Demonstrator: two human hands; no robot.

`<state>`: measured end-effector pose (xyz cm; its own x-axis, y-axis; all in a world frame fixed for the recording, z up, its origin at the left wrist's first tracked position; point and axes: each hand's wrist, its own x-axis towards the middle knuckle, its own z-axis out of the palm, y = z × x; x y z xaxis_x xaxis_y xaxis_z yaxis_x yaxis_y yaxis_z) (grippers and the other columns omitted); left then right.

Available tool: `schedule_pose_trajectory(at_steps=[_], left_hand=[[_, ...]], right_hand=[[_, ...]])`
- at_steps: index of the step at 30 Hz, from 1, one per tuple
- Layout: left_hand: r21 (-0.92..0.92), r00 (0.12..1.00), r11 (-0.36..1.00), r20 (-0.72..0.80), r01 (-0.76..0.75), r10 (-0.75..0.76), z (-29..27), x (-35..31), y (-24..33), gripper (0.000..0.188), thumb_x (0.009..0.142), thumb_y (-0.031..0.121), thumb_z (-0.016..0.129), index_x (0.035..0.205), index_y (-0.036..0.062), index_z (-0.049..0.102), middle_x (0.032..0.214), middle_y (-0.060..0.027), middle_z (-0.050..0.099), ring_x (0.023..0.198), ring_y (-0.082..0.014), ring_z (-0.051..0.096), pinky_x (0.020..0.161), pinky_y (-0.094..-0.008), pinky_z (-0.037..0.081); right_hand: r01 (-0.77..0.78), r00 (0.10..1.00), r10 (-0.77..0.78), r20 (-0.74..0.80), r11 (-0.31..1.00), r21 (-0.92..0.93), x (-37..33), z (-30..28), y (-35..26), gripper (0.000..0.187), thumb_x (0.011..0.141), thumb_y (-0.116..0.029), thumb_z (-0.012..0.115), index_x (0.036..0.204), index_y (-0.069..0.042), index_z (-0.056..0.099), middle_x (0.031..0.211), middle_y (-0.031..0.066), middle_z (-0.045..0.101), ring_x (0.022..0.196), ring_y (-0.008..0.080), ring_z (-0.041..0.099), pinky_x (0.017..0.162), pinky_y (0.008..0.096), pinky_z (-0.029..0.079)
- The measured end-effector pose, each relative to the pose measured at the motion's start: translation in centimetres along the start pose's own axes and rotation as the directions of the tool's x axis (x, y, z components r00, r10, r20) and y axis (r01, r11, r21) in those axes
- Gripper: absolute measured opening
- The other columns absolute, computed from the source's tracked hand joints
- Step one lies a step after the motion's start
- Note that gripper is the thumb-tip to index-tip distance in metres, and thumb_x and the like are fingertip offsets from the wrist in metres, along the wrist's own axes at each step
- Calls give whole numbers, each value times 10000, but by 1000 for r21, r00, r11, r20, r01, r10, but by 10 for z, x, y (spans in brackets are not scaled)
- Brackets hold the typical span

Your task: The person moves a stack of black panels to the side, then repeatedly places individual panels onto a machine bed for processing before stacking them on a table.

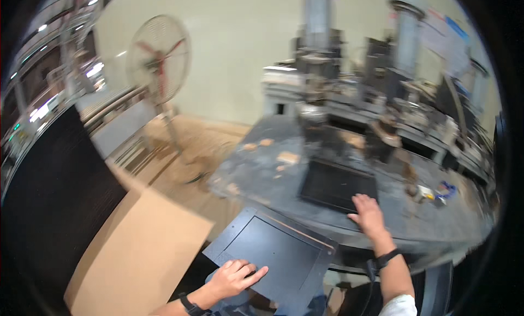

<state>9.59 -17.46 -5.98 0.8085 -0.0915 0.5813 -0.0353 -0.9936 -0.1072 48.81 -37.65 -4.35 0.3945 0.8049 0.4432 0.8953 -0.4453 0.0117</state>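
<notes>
Low in front of me lies a grey flat panel [284, 256] with a thin dark rectangular outline and a strip along its far edge. My left hand [234, 278] rests palm down on its near left part, fingers slightly bent and thumb spread to the right. On the worktable sits a black rectangular tray-like panel [338, 184]. Touching its near right corner is my right hand [370, 215], fingers stretched out and holding nothing I can see. Dark bands circle both wrists.
Machine heads with upright cylinders [317, 21] stand behind the grey worktable [245, 174], where wood scraps [288, 157] lie. A blue-and-white item [445, 191] sits at right. Brown board [142, 245] and a large black sheet [60, 201] stand at left; beyond is a fan [159, 56].
</notes>
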Motion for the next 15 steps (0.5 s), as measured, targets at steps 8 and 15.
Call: schedule_pose_trajectory(at_steps=[8,15], left_hand=[[501,907,782,-16,372,-421,-153,-169,-56,393,756,153,590,1146,163,634,1068,18,645,840,-169,580,665,-306,460],[606,510,269,-267,749,-818,-187,-320,-131,404,716,74,607,1113,131,654,1046,5,658,937,-199,584,766,-338,475]], right_hand=[[-71,992,61,108,994,87,29,55,55,493,824,-53,620,1305,-30,516,1347,159,516,1273,349,445,1115,458,263],[-200,949,223,223,972,-124,57,50,19,533,855,-71,586,1365,-31,437,1412,177,424,1328,373,351,1104,475,265]])
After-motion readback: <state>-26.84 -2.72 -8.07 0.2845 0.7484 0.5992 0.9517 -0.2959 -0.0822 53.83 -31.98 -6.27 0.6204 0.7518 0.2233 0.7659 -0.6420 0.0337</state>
